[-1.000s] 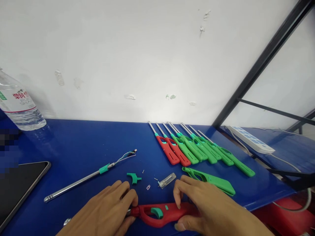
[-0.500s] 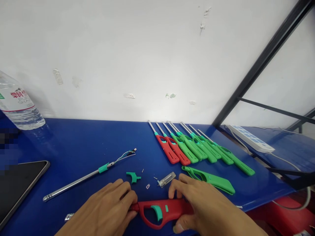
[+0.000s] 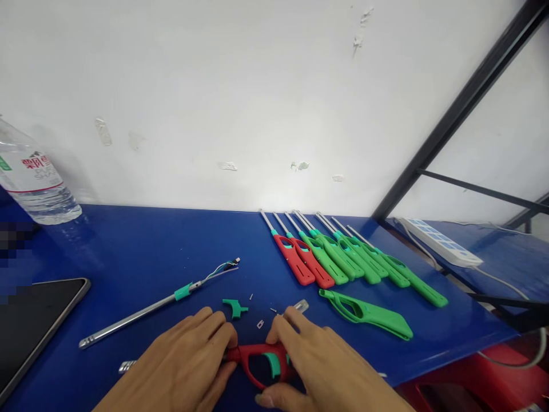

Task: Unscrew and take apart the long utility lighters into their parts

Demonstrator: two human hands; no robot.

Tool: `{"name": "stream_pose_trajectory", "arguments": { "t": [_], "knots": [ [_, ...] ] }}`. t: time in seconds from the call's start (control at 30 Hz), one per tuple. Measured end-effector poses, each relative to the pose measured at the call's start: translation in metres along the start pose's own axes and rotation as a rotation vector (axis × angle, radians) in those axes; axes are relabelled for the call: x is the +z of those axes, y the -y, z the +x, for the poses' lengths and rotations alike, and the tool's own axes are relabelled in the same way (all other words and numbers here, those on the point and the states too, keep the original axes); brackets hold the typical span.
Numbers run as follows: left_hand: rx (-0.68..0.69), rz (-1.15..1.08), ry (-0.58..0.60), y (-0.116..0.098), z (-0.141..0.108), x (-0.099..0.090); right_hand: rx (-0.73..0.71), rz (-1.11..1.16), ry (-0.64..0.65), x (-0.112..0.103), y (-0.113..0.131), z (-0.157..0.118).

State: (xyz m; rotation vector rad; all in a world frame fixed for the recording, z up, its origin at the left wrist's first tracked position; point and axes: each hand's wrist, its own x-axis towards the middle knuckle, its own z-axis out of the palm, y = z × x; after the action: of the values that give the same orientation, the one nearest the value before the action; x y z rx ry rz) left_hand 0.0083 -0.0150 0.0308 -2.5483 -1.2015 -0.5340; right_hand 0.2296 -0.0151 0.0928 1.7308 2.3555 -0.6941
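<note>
A red lighter casing [image 3: 253, 350] with a teal trigger lies sideways at the bottom centre. My left hand [image 3: 189, 357] is closed on its narrow neck. Fingers and thumb of my right hand [image 3: 304, 357] grip the handle just behind the trigger and hide most of it. A metal tube tip [image 3: 127, 366] shows left of my left hand. Beyond the hands lie a loose teal trigger [image 3: 235, 308], a small pale clip [image 3: 260, 324], tiny screws and a clear fuel tank [image 3: 301, 306], partly covered by my right hand. A metal rod with wires [image 3: 158, 308] rests to the left.
Several red and green lighters [image 3: 328, 260] lie in a row near the wall. In front of them is a green casing [image 3: 369, 315]. A water bottle [image 3: 40, 183] and dark tablet [image 3: 34, 326] are at left; a power strip [image 3: 441, 243] is at right.
My right hand has slid left along the red casing, closer to the trigger, and now partly covers the clear tank. The view has shifted slightly.
</note>
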Motion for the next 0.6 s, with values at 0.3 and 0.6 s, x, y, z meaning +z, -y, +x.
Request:
{"name": "stream_pose_trajectory", "arguments": {
  "t": [0.3,0.6],
  "knots": [
    [-0.071,-0.21,0.087,0.013,-0.007,0.006,-0.038,0.036,-0.053,0.001,-0.002,-0.005],
    [-0.041,-0.119,-0.015,0.019,-0.021,0.028,0.003,-0.063,0.079,-0.009,0.011,-0.004]
  ]
}}
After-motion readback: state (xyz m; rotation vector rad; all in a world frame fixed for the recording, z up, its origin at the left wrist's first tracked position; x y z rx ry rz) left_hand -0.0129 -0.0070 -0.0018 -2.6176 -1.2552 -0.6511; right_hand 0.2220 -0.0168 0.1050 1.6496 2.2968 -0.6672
